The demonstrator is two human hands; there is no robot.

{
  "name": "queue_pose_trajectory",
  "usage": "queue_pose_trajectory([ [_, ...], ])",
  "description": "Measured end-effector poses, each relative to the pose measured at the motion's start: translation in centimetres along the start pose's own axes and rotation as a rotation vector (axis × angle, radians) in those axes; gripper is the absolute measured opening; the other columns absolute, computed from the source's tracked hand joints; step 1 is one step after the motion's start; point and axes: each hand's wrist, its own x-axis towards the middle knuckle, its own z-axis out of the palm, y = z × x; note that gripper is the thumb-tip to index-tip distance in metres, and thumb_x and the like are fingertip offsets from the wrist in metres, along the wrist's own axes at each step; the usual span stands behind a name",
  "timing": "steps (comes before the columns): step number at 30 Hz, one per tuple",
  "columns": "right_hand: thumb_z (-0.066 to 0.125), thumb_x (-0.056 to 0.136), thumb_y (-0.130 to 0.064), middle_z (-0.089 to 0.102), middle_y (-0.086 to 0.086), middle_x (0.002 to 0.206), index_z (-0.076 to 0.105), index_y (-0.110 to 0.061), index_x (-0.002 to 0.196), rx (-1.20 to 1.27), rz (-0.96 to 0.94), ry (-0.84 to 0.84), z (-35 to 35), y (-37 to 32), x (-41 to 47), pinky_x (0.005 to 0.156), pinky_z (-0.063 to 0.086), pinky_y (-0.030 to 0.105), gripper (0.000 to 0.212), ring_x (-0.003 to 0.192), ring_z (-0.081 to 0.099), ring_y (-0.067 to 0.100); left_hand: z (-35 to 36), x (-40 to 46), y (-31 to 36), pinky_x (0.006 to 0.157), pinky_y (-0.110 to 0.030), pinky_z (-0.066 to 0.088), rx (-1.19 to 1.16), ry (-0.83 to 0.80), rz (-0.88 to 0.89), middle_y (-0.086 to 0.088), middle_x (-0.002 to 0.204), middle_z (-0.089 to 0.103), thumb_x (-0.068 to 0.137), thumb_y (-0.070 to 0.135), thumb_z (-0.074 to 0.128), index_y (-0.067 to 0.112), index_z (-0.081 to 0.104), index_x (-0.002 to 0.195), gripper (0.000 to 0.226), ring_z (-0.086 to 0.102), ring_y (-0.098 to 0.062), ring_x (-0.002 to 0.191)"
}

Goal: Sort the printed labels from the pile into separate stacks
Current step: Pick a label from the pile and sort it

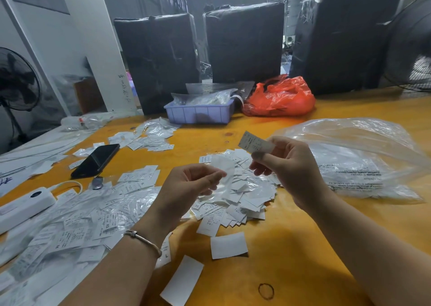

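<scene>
Holding one printed label (255, 145) pinched in your right hand (289, 165) above the pile (242, 196) at frame centre; left hand (193, 182) pinches a clear sleeve (224, 177). Mid-sort: read the size, then drop it on the matching stack (140, 177) on the desk (303, 247).

A glossy black smartphone (95, 160) lies face up on the orange-yellow wooden table (291, 247), and a white power strip (24, 206) sits near the left edge. Toward the back, a lavender plastic tray (199, 114) filled with clear packets stands just beside a crumpled red plastic bag (279, 98). A large clear plastic bag (359, 158) with printed warnings spreads on the right. Three big black-wrapped bales (245, 42) stand behind the table. A black standing fan (17, 81) is at far left, and a thin dark rubber band (266, 291) lies near the front.
</scene>
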Motion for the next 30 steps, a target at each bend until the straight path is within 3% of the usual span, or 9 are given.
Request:
queue_pose_trajectory([
  [9, 0.058, 0.091, -0.003, 0.063, 0.009, 0.062, 0.070, -0.003, 0.087, 0.173, 0.013, -0.055, 0.1, -1.4, -0.1, 0.049, 0.042, 0.021, 0.013, 0.053, 0.052, 0.014, 0.2, -0.2, 0.1, 0.068, -0.023, 0.055, -0.006, 0.016, 0.076, -0.007, 0.078, 0.074, 0.064, 0.037, 0.078, 0.022, 0.080, 0.081, 0.022, 0.065, -0.014, 0.069],
  [15, 0.055, 0.088, 0.006, 0.064, 0.012, 0.065, 0.068, -0.004, 0.084, -0.019, -0.132, -0.074, 0.4, -2.3, -0.7, 0.052, 0.045, 0.020, 0.017, 0.057, 0.055, 0.011, 0.2, -0.4, 0.4, 0.064, -0.018, 0.053, -0.036, 0.001, 0.124, -0.005, 0.077, 0.075, 0.062, 0.035, 0.080, 0.022, 0.080, 0.079, 0.021, 0.066, -0.011, 0.069],
  [19, 0.061, 0.088, 0.000, 0.069, 0.010, 0.074, 0.070, -0.001, 0.089, -0.181, -0.207, -0.069, 0.5, -2.3, -1.0, 0.058, 0.049, 0.040, 0.009, 0.062, 0.057, 0.020, 0.2, -0.4, 0.4, 0.067, -0.018, 0.054, -0.036, 0.006, 0.139, -0.003, 0.081, 0.076, 0.063, 0.031, 0.080, 0.022, 0.080, 0.078, 0.018, 0.069, -0.010, 0.074],
  [22, 0.063, 0.088, -0.004, 0.070, 0.013, 0.079, 0.071, -0.001, 0.089, -0.235, -0.217, -0.078, 0.4, -2.1, -0.9, 0.062, 0.051, 0.047, 0.009, 0.071, 0.060, 0.031, 0.2, -0.4, 0.3, 0.069, -0.019, 0.055, -0.040, 0.009, 0.145, -0.005, 0.082, 0.076, 0.061, 0.032, 0.081, 0.019, 0.079, 0.079, 0.022, 0.070, -0.013, 0.077],
  [27, 0.063, 0.086, -0.005, 0.068, 0.016, 0.074, 0.071, 0.000, 0.083, -0.301, -0.236, -0.112, 0.2, -1.9, -0.7, 0.056, 0.046, 0.038, 0.010, 0.065, 0.057, 0.028, 0.2, -0.5, 0.3, 0.072, -0.021, 0.057, -0.037, 0.011, 0.155, -0.005, 0.084, 0.076, 0.061, 0.031, 0.081, 0.021, 0.079, 0.077, 0.020, 0.071, -0.016, 0.082],
  [30, 0.056, 0.077, -0.015, 0.060, 0.025, 0.069, 0.064, 0.008, 0.071, -0.327, -0.219, -0.171, 0.3, -2.1, -0.8, 0.050, 0.035, 0.038, 0.025, 0.058, 0.045, 0.018, 0.2, -0.4, 0.4, 0.071, -0.022, 0.057, -0.045, -0.004, 0.146, -0.005, 0.085, 0.076, 0.061, 0.031, 0.080, 0.020, 0.079, 0.076, 0.018, 0.072, -0.015, 0.087],
])
